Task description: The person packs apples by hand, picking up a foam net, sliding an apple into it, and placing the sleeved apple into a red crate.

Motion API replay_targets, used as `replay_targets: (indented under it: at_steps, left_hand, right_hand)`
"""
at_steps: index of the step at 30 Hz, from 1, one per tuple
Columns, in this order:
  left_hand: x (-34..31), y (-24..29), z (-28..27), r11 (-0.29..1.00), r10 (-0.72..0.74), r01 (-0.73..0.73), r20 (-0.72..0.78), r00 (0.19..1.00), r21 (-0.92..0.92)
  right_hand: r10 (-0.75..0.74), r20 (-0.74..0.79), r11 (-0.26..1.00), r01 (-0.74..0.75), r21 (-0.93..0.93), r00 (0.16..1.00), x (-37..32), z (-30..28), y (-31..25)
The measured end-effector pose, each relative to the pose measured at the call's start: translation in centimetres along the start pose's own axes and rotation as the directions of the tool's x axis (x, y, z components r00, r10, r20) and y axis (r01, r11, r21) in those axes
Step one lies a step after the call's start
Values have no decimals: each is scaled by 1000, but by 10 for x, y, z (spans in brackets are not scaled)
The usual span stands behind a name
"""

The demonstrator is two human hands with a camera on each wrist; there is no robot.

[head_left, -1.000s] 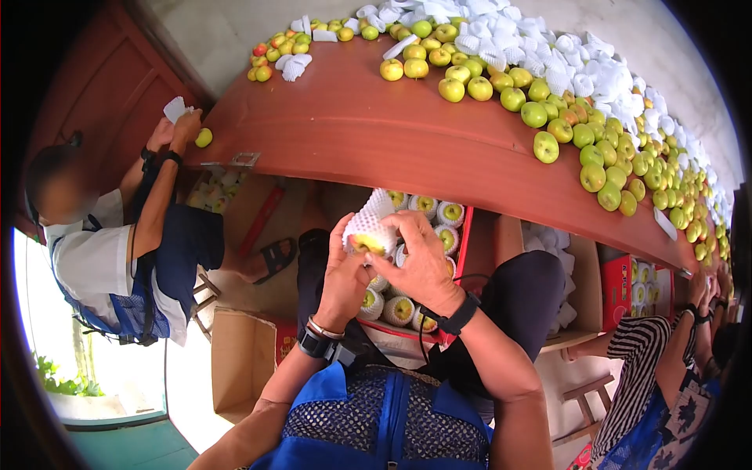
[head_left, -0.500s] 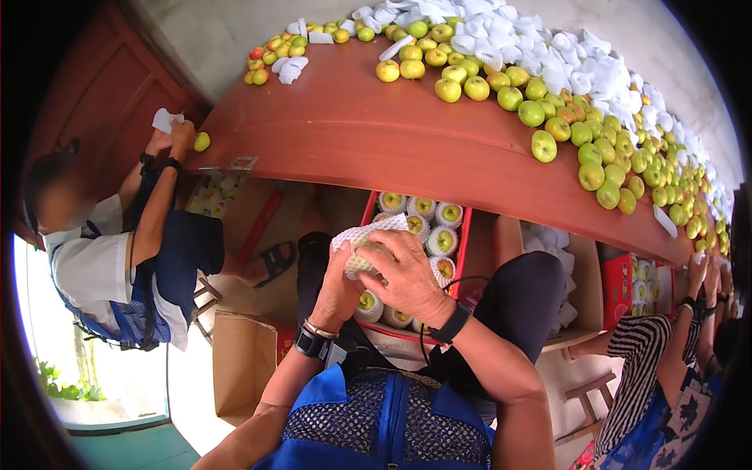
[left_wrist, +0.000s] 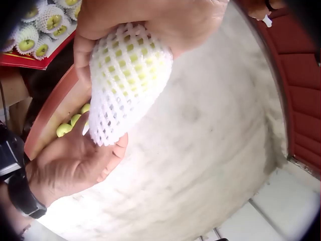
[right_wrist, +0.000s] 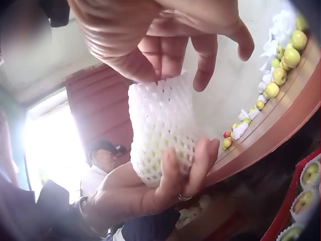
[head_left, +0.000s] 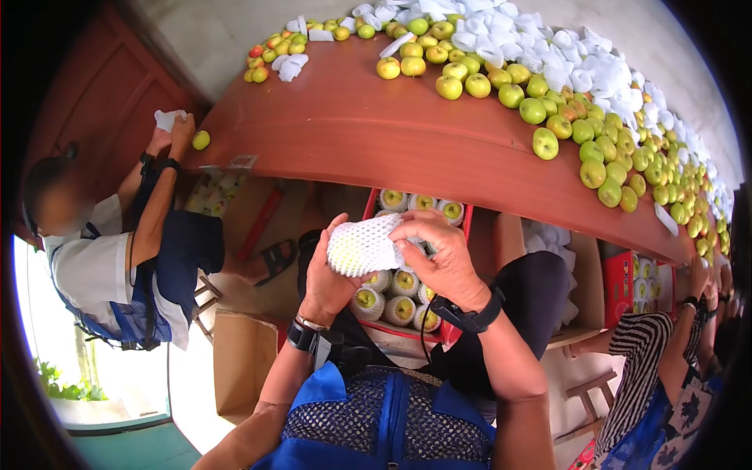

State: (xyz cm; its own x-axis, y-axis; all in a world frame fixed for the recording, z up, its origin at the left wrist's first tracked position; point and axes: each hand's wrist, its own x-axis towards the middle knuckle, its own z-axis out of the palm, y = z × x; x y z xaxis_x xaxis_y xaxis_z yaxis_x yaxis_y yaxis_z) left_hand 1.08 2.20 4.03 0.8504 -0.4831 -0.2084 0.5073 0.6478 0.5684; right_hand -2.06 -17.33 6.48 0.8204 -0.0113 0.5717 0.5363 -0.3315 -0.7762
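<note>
The left hand [head_left: 325, 276] cups the netted fruit [head_left: 362, 244] from below, thumb and fingers curled round it, its grip clamped on the white foam mesh. The right hand [head_left: 440, 254] comes over the far end, fingers curled onto the sleeve, so that grip is clamped on it too. The fruit is held in the air above the red box [head_left: 468, 222] of wrapped fruit on the person's lap, just below the edge of the table [head_left: 352, 133], where loose green fruit [head_left: 534, 111] and spare foam sleeves [head_left: 583, 74] lie.
</note>
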Motion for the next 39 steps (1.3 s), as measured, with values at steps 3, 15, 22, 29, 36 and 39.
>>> replay_targets:
  at_steps: [3, 15, 22, 29, 36, 39]
  left_hand:
    - [1, 0, 1, 998, 17, -19, 31, 999, 68]
    - [2, -10, -4, 976, -211, 211, 2, 977, -48]
    - [-1, -15, -2, 973, -231, 231, 2, 973, 13]
    - [-1, -30, -3, 994, -69, 71, -26, 997, 82]
    - [-5, -21, 9, 988, -152, 152, -28, 988, 6]
    - [-8, -24, 3, 974, -136, 138, -27, 990, 179]
  right_hand:
    - [-86, 116, 976, 107, -191, 989, 1, -2, -5]
    - [40, 121, 998, -32, -63, 992, -1, -4, 2]
    - [-18, 189, 958, 71, -279, 982, -4, -1, -12]
    - [49, 217, 926, 37, -376, 975, -9, 11, -13]
    - [136, 278, 877, 16, -480, 951, -14, 17, -14]
    - [119, 283, 899, 18, -437, 952, -14, 16, -13]
